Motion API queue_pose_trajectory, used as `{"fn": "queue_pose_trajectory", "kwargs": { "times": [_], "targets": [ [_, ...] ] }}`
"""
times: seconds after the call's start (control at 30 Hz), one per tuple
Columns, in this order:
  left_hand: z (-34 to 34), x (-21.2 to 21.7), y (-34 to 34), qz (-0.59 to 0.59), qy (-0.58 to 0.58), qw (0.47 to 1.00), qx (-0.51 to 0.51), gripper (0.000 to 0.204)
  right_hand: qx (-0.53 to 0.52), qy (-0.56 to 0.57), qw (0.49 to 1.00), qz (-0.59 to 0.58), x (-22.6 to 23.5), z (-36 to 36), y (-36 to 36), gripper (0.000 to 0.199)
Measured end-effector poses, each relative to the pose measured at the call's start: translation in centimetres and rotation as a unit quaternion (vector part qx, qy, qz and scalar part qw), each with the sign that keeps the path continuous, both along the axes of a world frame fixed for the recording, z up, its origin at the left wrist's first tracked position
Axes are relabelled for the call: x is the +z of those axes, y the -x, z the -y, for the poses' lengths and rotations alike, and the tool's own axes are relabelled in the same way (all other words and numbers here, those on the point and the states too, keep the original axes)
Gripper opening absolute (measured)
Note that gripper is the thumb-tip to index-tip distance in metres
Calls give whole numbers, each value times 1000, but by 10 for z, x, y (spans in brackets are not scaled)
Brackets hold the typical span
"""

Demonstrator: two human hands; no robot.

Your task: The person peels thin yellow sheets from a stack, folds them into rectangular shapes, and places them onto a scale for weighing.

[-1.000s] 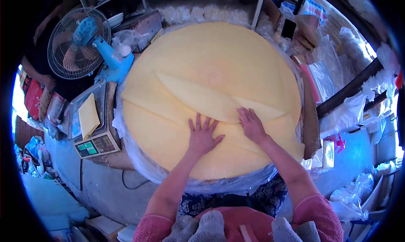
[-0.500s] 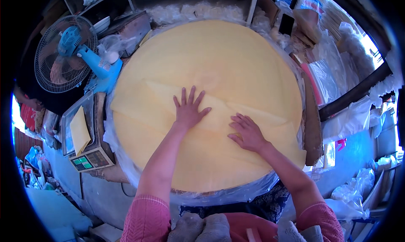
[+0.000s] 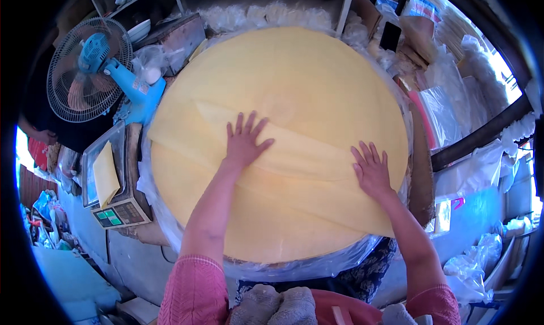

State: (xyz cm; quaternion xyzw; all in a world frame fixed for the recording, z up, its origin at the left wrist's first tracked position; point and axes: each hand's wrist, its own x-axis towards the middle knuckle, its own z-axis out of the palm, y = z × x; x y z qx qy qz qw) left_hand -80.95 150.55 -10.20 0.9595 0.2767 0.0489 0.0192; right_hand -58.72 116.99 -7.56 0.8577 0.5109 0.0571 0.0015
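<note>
A large, round, thin yellow sheet [image 3: 317, 81] spreads over a round surface wrapped in clear plastic [image 3: 334, 264]. Its lower part is folded, with creases running across the middle. My left hand [image 3: 246, 145] rests on the sheet near its centre, palm down and fingers spread. Toward the right edge, my right hand [image 3: 374, 171] lies on the same sheet with its fingers stretched out. Neither hand grips anything. Whether the yellow layer is one sheet or several stacked, I cannot tell.
Left of the sheet stand a blue fan [image 3: 93, 53] and a weighing scale [image 3: 127, 210] with a folded yellow piece [image 3: 105, 175] on it. Another person's hand [image 3: 46, 136] shows at far left. A black phone [image 3: 390, 36] and plastic bags [image 3: 439, 109] are at right.
My right hand has moved right across the sheet and its fingers have straightened. My left hand has shifted slightly left and up. The sheet's lower right edge and creases have shifted.
</note>
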Motion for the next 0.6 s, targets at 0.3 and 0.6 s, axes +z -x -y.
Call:
{"fn": "queue_pose_trajectory", "kwargs": {
  "times": [0.3, 0.6],
  "targets": [
    [-11, 6, 49, -42, 58, 996, 59, 81, 33, -27, 998, -50, 1, 2, -11, 54],
    [111, 19, 64, -70, 41, 958, -277, 57, 58, 5, 992, -109, 18, 76, 18, 29]
  ]
}}
